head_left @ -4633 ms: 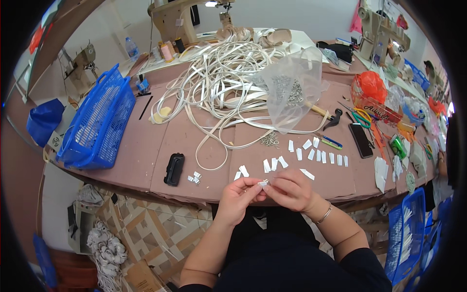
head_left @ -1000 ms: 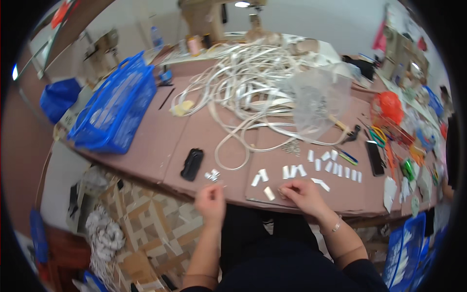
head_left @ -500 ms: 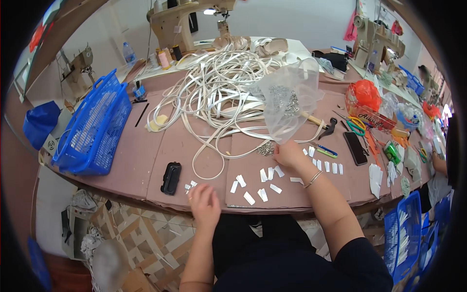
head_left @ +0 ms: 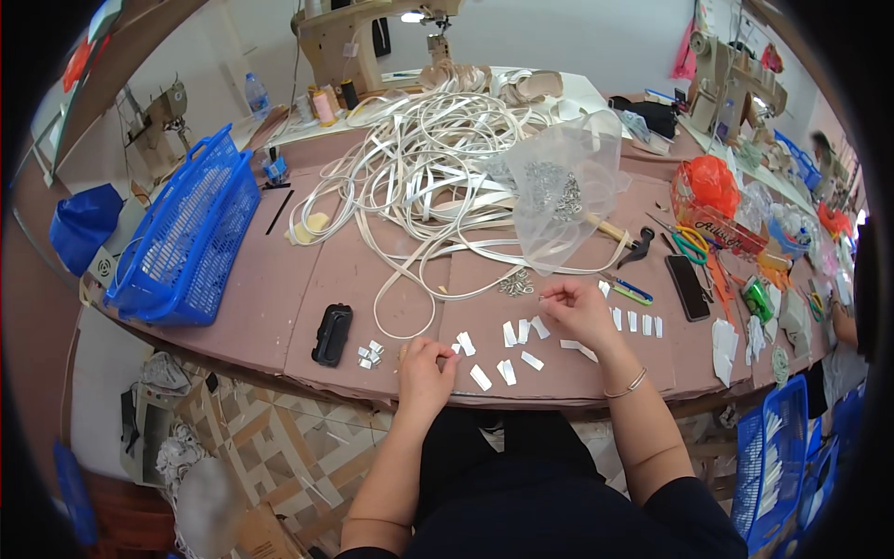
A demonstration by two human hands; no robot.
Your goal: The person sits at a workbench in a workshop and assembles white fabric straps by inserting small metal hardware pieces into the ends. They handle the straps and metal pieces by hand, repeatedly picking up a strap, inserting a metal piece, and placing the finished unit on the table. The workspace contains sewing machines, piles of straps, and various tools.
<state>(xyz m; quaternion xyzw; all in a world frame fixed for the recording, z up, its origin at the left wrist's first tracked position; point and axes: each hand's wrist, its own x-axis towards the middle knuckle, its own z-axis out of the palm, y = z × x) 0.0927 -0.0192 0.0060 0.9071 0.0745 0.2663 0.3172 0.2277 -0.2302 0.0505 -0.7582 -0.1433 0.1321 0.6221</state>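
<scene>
Your left hand rests at the table's near edge, fingers curled onto a short white strap piece at their tips. Your right hand pinches a small metal ring between thumb and forefinger. Loose white strap pieces lie between both hands; small pile of metal rings just beyond the right fingertips.

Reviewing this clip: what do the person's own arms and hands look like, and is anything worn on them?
Both forearms are bare, with no gloves on the left hand or the right hand. A thin bangle circles the right wrist. Dark short sleeves show near the picture's lower edge. No rings or watch can be made out.
</scene>
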